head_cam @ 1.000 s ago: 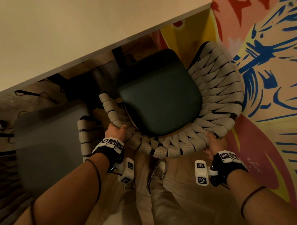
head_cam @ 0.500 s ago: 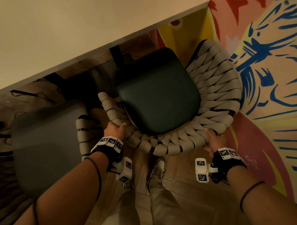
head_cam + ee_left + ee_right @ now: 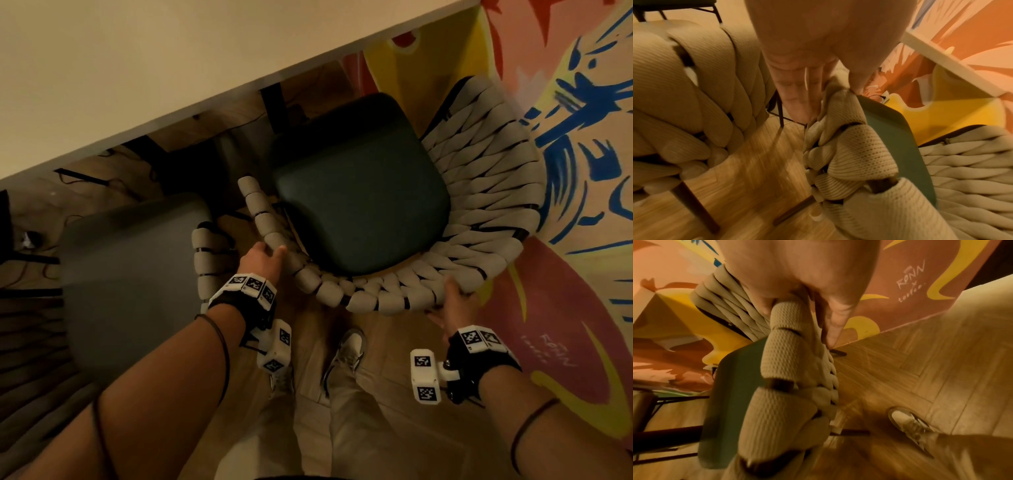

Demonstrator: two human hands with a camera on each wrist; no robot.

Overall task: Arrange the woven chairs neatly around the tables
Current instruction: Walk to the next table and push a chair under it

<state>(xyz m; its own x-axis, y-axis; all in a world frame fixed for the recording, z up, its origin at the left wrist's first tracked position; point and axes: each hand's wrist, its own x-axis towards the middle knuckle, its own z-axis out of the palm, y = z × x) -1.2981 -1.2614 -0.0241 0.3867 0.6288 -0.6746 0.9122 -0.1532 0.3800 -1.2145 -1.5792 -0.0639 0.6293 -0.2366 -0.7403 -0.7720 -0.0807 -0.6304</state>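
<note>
While both hands hold its curved back, the woven chair (image 3: 486,192) has crept a little toward the table (image 3: 171,61) since a second ago: the front edge of its dark green seat cushion (image 3: 356,192), at 12 o'clock, now lies nearer the tabletop's edge, though I judge it not yet tucked under. The left hand (image 3: 262,255) grips the padded rim at about 8 o'clock of the seat, thumb over the top and fingers pressed together down the outer side, as the left wrist view shows. The right hand (image 3: 452,301) clasps the rim at about 5 o'clock, thumb inside, fingers curled round the outside. A second woven chair (image 3: 209,260) stands just beside at 9 o'clock, and the painted wall (image 3: 582,137) is close at 3 o'clock. The push seems to be working; what remains, I judge, is squaring the chair without brushing either neighbour.
</note>
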